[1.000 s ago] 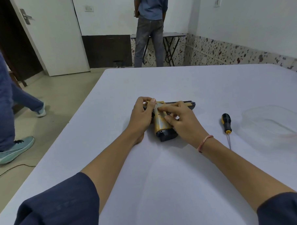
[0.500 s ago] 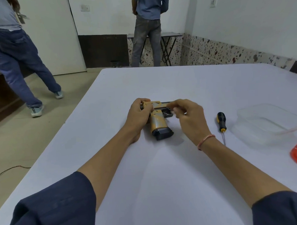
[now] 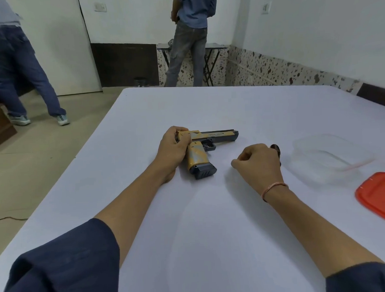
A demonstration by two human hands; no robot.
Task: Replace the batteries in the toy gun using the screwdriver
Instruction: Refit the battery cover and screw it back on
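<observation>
Head view. The toy gun (image 3: 217,135) lies flat on its side on the white table (image 3: 213,233), barrel to the right, grip toward us. Our left hand (image 3: 173,147) curls round the rear of the gun and pins it to the tabletop. Our right hand (image 3: 257,164) is apart from the gun on its right, fingers curled in. The dark butt of the screwdriver (image 3: 275,147) shows just behind the knuckles; the shaft is hidden. We cannot tell whether the hand grips it or only covers it.

Step in hand, we judge: taking up the screwdriver. Seat the handle well in the palm, tip forward, before lifting. No cover screw is visible, so find it before bringing the tip in. The left hand should press firmly so the gun cannot swivel. The clear tub (image 3: 333,159) beside the red lid (image 3: 381,195) would suit a loose screw.
</observation>
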